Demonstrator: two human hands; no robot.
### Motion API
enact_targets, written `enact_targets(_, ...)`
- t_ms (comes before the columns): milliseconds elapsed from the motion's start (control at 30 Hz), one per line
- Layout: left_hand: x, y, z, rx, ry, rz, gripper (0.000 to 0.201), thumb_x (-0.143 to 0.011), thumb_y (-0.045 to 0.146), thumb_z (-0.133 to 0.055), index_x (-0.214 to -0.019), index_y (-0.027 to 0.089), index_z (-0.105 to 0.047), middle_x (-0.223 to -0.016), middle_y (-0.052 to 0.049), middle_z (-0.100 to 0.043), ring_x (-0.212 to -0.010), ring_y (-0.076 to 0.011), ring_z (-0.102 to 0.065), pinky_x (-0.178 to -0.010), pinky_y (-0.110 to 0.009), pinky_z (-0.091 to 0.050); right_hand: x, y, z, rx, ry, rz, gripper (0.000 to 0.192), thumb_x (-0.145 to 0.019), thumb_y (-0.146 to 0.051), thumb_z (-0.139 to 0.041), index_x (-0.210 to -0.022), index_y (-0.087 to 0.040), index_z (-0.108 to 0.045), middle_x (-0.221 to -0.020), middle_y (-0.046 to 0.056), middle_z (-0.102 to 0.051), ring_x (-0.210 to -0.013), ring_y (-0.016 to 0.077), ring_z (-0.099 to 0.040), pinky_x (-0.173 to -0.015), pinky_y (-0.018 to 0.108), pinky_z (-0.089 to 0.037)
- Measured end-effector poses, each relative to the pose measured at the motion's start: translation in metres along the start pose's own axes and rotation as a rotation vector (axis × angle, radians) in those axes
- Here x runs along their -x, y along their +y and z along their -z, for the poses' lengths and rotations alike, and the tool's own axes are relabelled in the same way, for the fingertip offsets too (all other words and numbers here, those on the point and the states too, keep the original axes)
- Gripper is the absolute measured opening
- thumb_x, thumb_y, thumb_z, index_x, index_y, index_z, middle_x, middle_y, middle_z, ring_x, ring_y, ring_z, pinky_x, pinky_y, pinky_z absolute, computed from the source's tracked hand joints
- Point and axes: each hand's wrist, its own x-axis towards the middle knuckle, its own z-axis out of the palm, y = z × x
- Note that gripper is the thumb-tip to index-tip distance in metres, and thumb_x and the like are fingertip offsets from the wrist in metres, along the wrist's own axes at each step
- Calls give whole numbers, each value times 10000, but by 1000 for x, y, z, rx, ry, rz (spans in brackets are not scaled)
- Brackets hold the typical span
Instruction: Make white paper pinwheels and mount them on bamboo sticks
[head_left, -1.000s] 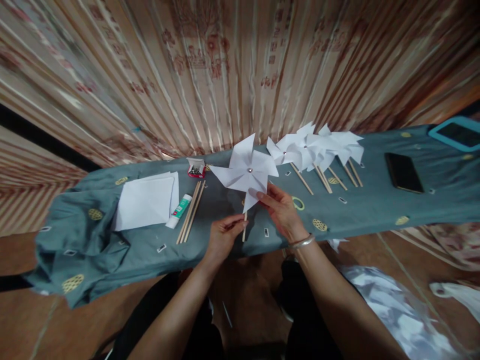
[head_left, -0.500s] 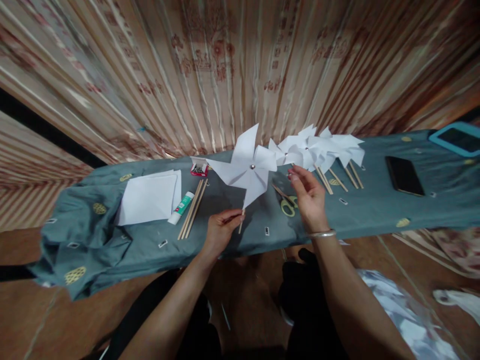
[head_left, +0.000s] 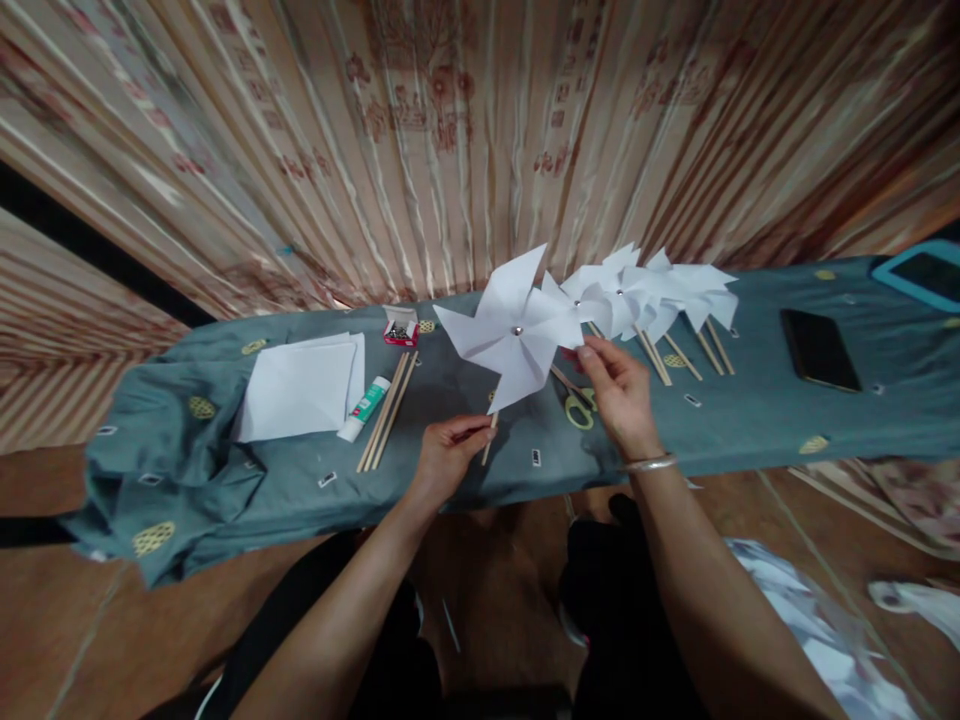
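Observation:
My left hand (head_left: 454, 452) pinches the thin wooden stick (head_left: 487, 445) of a white paper pinwheel (head_left: 514, 335), keeping it upright above the cloth. A shiny pin head marks the centre of its blades. At the pinwheel's right side, the bent fingers of my right hand (head_left: 616, 385) are closed at the edge of one blade; the fingertips are partly hidden. Just left of that hand lie scissors (head_left: 579, 408) with yellow-green handles. Behind it, several other white pinwheels (head_left: 637, 290) on wooden sticks lie overlapping.
On the grey-green cloth (head_left: 450, 490) lie white paper sheets (head_left: 300, 390), a glue stick (head_left: 364, 409), loose wooden sticks (head_left: 388, 412) and a small red box of pins (head_left: 401, 328). A black phone (head_left: 820, 349) and a blue-framed tablet (head_left: 926, 275) are rightward. A patterned curtain (head_left: 465, 130) hangs behind.
The pinwheel has shifted slightly right and its blades have turned. My right fingertips, apart from it before, now meet a blade's edge. My left hand keeps its hold on the stick.

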Motion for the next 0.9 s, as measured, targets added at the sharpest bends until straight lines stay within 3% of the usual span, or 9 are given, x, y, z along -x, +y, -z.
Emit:
enact_targets(300,-1,0,0,17,12,-18,200,-581,284,-803,-764,205,-793,-764,-34,-772,-684,-167,-684,-692,-273,-530,6,-8,-7,-134,19,-142,358,-663,-569,-774,-797,-239,-740,-754,13,-767,-747,199,-720,-804,380,-572)
enact_targets(467,-2,2,-1,18,40,-2,202,-573,294,-809,-755,207,-791,-763,-34,-773,-692,-179,-690,-693,-285,-537,11,-7,-10,-133,-9,-155,360,-646,-577,-783,-767,-239,-747,-732,13,-762,-708,197,-706,-801,384,-565)
enact_targets(700,-3,3,1,31,62,7,215,-568,288,-813,-760,195,-790,-779,-42,-774,-711,-184,-694,-728,-299,-543,18,1,-12,-45,-101,-113,352,-753,-583,-690,-756,-236,-750,-722,12,-756,-727,211,-698,-796,376,-537)
enact_targets(900,-2,2,2,32,63,15,218,-580,274,-813,-779,188,-792,-788,-46,-774,-720,-190,-695,-740,-304,-542,23,-3,-18,-34,-174,-129,393,-721,-625,-692,-742,-238,-759,-678,8,-741,-686,215,-676,-759,372,-522)
